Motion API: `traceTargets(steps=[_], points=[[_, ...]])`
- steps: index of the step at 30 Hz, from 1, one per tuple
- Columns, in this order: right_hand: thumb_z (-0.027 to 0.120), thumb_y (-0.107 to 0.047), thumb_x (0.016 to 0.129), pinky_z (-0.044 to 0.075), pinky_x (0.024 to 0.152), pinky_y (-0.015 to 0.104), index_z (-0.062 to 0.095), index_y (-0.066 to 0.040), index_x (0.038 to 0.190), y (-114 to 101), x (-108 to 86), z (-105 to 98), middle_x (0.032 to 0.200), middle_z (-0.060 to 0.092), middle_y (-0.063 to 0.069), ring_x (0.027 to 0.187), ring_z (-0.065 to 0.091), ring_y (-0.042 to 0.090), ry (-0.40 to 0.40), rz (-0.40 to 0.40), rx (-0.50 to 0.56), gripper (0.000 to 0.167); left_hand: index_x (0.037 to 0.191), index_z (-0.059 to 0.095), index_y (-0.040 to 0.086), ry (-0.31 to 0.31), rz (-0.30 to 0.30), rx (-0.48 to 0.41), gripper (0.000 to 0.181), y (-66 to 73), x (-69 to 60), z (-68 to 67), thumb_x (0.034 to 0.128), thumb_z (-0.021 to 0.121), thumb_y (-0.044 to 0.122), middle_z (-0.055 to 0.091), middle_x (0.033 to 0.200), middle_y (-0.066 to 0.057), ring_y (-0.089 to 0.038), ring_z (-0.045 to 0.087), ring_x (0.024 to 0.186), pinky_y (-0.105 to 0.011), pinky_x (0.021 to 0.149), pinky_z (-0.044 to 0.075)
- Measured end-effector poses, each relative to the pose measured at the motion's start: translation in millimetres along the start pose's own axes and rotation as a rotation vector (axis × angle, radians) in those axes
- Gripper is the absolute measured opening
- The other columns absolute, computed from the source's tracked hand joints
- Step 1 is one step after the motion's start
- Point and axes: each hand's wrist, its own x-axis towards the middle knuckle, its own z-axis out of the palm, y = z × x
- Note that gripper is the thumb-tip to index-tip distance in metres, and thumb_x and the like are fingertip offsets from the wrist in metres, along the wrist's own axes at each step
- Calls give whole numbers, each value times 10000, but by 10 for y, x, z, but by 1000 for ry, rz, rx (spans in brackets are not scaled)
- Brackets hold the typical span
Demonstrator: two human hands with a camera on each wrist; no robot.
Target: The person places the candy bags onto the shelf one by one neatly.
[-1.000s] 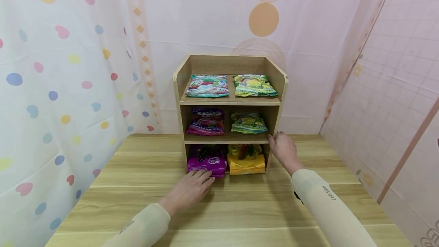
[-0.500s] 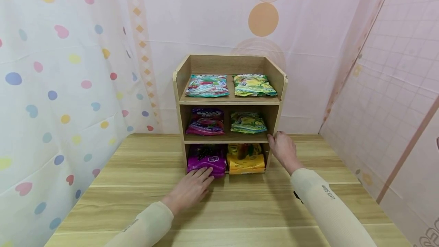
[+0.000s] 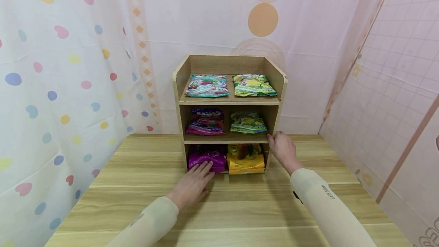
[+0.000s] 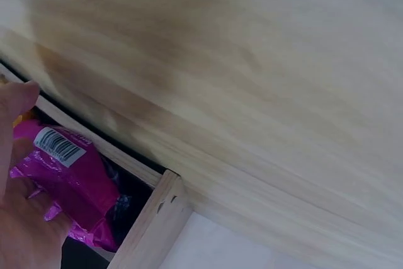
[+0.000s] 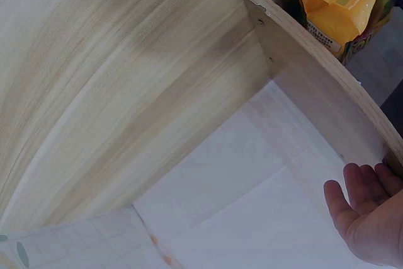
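Note:
A small wooden shelf [image 3: 230,102] with three levels stands on the table. My left hand [image 3: 190,186] has its fingers extended against the front of a purple candy bag [image 3: 205,160] on the bottom level. In the left wrist view that purple bag [image 4: 69,181] shows its barcode, with the hand [image 4: 25,218] against it. Beside it on the same level lies a yellow bag [image 3: 246,163]. My right hand [image 3: 284,148] holds the front edge of the shelf's right side panel, and several of its fingers [image 5: 359,190] show outside that panel [image 5: 315,74].
Purple-red [image 3: 206,122] and green-yellow [image 3: 248,122] candy bags lie on the middle level. The top level holds a teal-red bag [image 3: 207,85] and a yellow-green bag [image 3: 254,85]. Patterned curtains [image 3: 79,64] surround the wooden table [image 3: 240,212].
My left hand has moved forward and the purple bag has slid deeper into the bottom level. The right hand stays at the shelf's side.

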Motion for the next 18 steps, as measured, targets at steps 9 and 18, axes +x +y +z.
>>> traceTargets(steps=[9, 18], points=[[477, -301, 1041, 404, 504, 360, 454, -89, 590, -7, 6, -1, 765, 552, 115, 570, 483, 243, -4, 10, 10, 499, 1243, 637, 104, 112, -38, -81, 456, -32, 72, -11, 863, 761, 325, 451, 1455, -222, -390, 457, 1317, -533, 1056, 397], [477, -298, 1041, 387, 480, 346, 450, -87, 586, 0, 0, 8, 734, 526, 106, 547, 471, 234, 3, 7, 22, 502, 1300, 606, 103, 67, -45, -69, 473, -42, 55, 3, 891, 735, 303, 525, 1384, -209, -385, 532, 1235, -543, 1034, 416]])
